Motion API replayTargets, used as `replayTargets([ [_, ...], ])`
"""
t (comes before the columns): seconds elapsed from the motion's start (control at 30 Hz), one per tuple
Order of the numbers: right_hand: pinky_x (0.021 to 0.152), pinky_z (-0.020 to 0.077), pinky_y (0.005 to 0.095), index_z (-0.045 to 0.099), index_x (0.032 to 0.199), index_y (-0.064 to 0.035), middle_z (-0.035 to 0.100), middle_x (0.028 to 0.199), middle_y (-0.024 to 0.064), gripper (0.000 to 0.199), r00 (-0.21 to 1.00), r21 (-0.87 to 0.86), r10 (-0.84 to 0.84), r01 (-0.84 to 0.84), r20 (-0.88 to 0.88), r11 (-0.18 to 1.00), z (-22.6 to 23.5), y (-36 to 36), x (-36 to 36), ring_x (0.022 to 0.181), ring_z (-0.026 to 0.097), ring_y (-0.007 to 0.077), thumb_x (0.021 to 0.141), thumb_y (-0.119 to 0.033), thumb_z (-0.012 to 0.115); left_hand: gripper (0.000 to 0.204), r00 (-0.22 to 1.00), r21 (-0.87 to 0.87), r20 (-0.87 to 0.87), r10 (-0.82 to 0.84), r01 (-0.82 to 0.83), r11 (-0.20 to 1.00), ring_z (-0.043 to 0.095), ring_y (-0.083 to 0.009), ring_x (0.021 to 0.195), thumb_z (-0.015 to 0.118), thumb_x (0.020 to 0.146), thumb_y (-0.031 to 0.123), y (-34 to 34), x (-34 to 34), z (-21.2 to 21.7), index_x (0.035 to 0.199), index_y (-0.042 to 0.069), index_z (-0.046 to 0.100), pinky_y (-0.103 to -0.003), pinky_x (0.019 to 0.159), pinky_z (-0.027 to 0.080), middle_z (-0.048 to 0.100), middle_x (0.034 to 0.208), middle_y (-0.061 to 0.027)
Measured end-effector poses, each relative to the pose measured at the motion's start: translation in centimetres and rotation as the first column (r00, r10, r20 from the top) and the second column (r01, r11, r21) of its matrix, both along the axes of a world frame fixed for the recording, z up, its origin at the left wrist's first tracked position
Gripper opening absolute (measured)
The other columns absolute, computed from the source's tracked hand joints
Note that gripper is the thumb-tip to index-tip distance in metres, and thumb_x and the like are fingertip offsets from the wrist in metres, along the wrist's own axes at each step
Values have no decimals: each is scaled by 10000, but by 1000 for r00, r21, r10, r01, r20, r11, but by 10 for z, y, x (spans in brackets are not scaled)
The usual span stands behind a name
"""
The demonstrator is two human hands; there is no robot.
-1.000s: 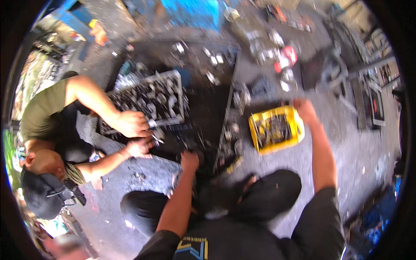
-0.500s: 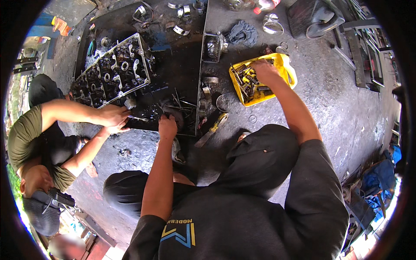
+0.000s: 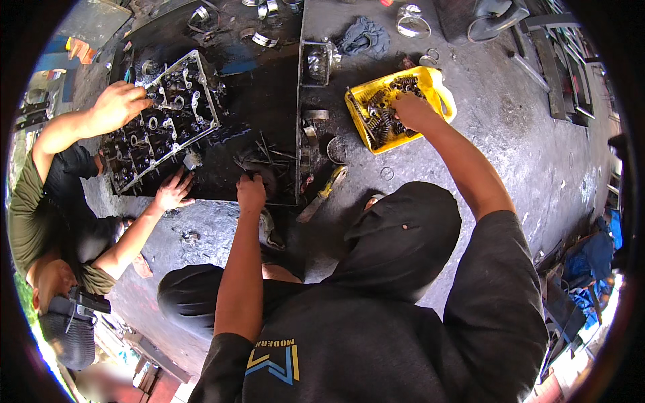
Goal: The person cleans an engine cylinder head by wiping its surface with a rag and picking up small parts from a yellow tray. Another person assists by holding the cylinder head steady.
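A grey concrete floor (image 3: 510,154) fills the place, stained dark with oil. On it lies one black mat (image 3: 262,87), and on the mat's left part sits one engine head (image 3: 161,127), long and greasy, tilted across the view. A co-worker (image 3: 40,221) in an olive shirt crouches at the left with two hands on that casting: one hand (image 3: 117,106) on its upper edge, the other hand (image 3: 173,191) flat at its lower edge. To the right of the mat stands one yellow tub (image 3: 437,84), holding a heap of dark coil springs (image 3: 383,114), too many and too tangled to count. The person's right hand (image 3: 411,111) is down inside the tub, fingers curled among the springs; whether the grip has closed on any of them I cannot tell. The left hand (image 3: 251,191) rests near the mat's lower edge, fingers bent over a loose bundle of thin rods (image 3: 272,153); I cannot tell whether it has hold of anything. One blue-grey rag (image 3: 363,35) lies crumpled above the tub. One small round cap (image 3: 334,149) sits between mat and tub, and one yellow-handled tool (image 3: 326,191) lies just below it.
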State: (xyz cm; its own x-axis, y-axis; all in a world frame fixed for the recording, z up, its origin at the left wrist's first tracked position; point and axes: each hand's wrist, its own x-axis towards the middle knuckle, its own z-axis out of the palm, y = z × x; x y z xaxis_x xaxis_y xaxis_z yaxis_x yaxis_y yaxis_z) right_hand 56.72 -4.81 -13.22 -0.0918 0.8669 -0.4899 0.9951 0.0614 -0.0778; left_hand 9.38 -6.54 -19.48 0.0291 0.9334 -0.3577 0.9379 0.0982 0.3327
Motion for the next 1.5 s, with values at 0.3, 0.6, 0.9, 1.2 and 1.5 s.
replayTargets([
  [0.3, 903, 497, 485, 570, 1143, -5, 648, 1063, 249, 345, 941, -15, -307, 308, -143, 951, 28, -4, -36, 1013, 635, 388, 889, -231, 508, 212, 881, -17, -287, -377, 389, 921, 602, -385, 931, 530, 881, 181, 0, -9, -3, 988, 40, 647, -469, 824, 495, 582, 1014, -266],
  [0.6, 923, 483, 468, 601, 1097, -5, 646, 1103, 235, 368, 905, -71, -375, 369, -199, 927, -23, 4, -72, 1058, 623, 367, 874, -288, 525, 372, 962, -60, 185, 199, -191, 980, 559, -467, 1036, 543, 890, 265, 1, -9, 0, 1095, -37, 617, -469, 896, 441, 612, 1113, -267],
  [0.9, 927, 452, 489, 592, 1117, 27, 621, 1090, 284, 455, 834, -30, -420, 440, -357, 898, -13, -7, -35, 1059, 591, 407, 889, -361, 528, 291, 989, -99, -69, -130, 123, 988, 613, -391, 997, 486, 887, 211, 20, -26, -21, 1007, 23, 673, -447, 886, 468, 648, 1011, -252],
  [1.2, 663, 518, 393, 645, 1051, -22, 588, 934, 178, 278, 792, -138, -327, 300, -515, 944, 64, 24, -31, 777, 630, 267, 878, -227, 575, 275, 985, -95, -112, -131, 121, 988, 658, -333, 907, 480, 869, 223, 23, -22, -16, 929, 69, 699, -475, 770, 514, 693, 903, -156],
  [1.5, 492, 511, 433, 620, 750, 72, 595, 598, 184, 290, 836, -325, 85, -302, -542, 896, 68, 80, -260, 497, 622, 277, 839, -179, 507, 710, 84, -820, 280, 956, -497, 284, 558, -298, 1050, 356, 923, 673, 45, -31, 19, 1237, 63, 540, -478, 875, 417, 599, 1156, -106],
])
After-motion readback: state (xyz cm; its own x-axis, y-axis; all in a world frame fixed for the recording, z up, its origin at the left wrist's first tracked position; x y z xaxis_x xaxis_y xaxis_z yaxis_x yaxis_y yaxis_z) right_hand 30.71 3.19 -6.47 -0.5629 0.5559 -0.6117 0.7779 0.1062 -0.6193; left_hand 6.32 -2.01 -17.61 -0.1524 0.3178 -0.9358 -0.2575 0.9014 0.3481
